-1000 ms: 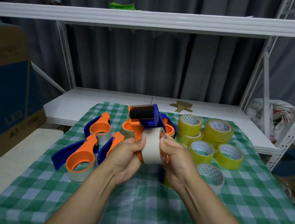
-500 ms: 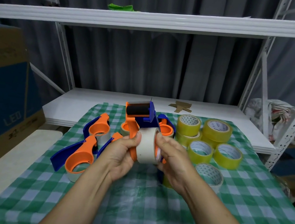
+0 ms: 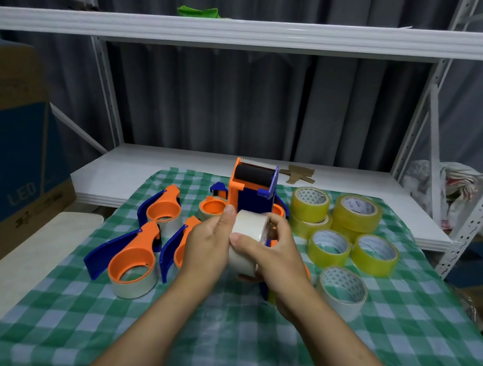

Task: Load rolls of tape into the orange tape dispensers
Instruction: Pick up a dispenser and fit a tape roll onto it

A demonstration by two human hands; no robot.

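Above the green-and-white checked cloth point(image 3: 241, 353), I hold a matte off-white roll of tape point(image 3: 247, 230) against an orange-and-blue plastic dispenser point(image 3: 254, 203), its black roller point(image 3: 254, 173) upright behind. My left hand point(image 3: 206, 246) curls round the roll's left side; my right hand point(image 3: 273, 255) pinches its band, thumb in front. Glossy yellow rolls point(image 3: 357, 210) sit right, loaded dispensers point(image 3: 133, 260) left, on a white metal shelf point(image 3: 149, 170) before grey curtains point(image 3: 214, 101).

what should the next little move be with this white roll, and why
Probably find the tape's loose end and pull it up toward the black roller. The left hand and right hand both grip the white roll against the dispenser, and the roller and toothed blade above look bare, with no tape threaded. Whether the roll sits fully on its hub is hidden.
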